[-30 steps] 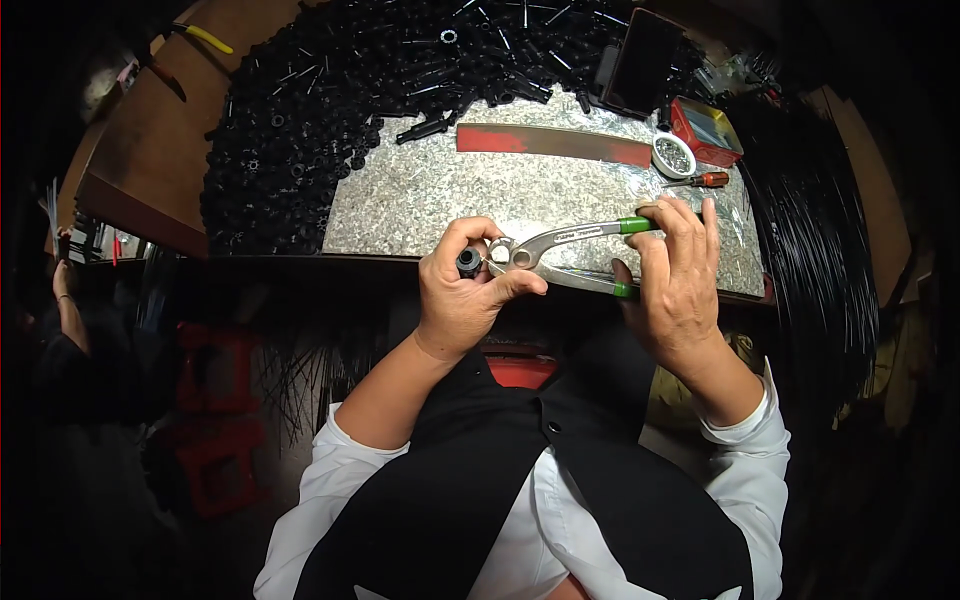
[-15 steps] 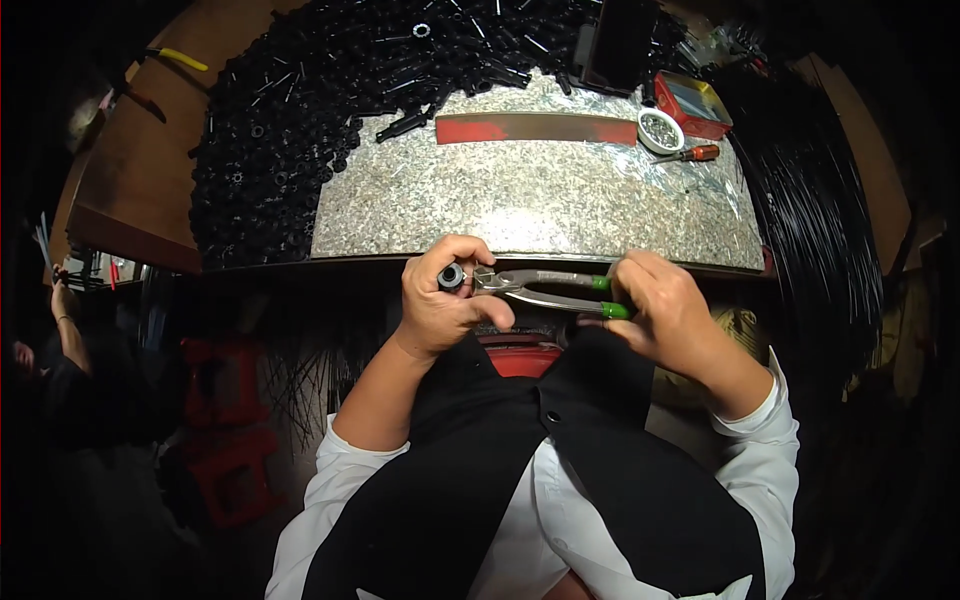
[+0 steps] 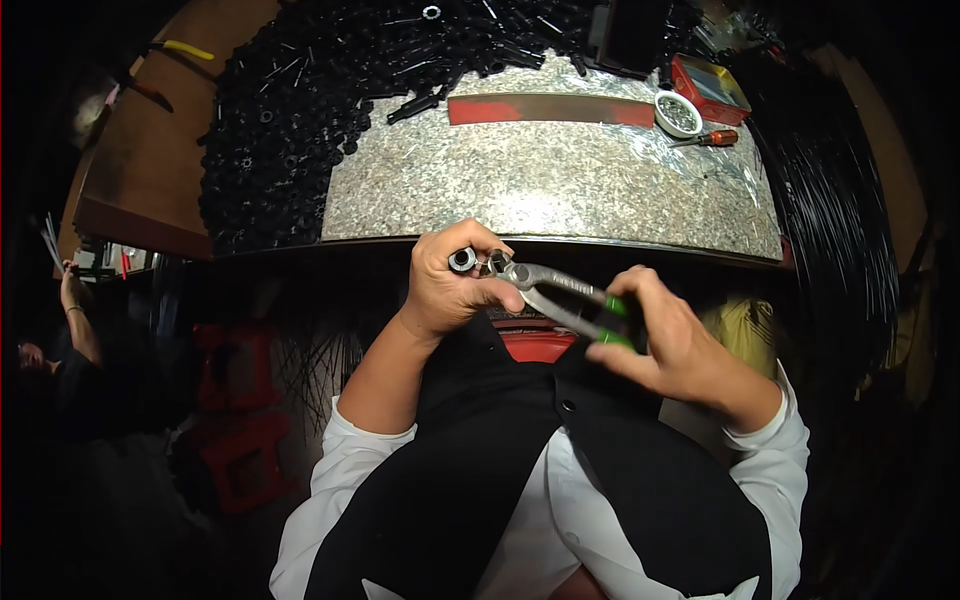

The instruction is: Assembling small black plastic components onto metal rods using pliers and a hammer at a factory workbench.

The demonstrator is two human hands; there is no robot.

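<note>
Nearest: wearer's blk vest [image 3: 460, 460] over a white shirt [image 3: 505, 555], sleeves ending nr the elbows. A red item [image 3: 540, 347] shows down low, just below the hands. L hand [image 3: 445, 280] is curled nearly closed w/ a blk tubular part [image 3: 461, 260] in its grip, round end facing the cam; thumb sticks out R, alongside the pliers head. R hand [image 3: 675, 335] is half open, C-shaped, round the green grips [image 3: 614, 338] of the pliers [image 3: 522, 275], fingers at upper grip, thumb at lower; blurred, so can't tell how tight. Handles are spread; pliers head sits just R of the tubular part, but what's btwn the jaws is too small to tell. Pliers & part are both up in the air, at the near edge of the speckled tabletop [image 3: 480, 195]. Further back, R side: screwdriver [image 3: 720, 138] w/ orange-red handle, then white bowl [image 3: 664, 122] of small metal bits, red tin [image 3: 712, 105] just beside it. Long red-brown strip [image 3: 550, 109] lies crosswise, its R end nr the bowl. Far R, a thick bundle of blk rods [image 3: 840, 220] hangs past the table edge. Behind & L, a big heap of blk parts [image 3: 300, 100]; dark upright box [image 3: 635, 35] at the back. Far L: brown board [image 3: 140, 150] w/ a yellow-handled tool [image 3: 188, 49], plus another person's arm [image 3: 82, 325].
</note>
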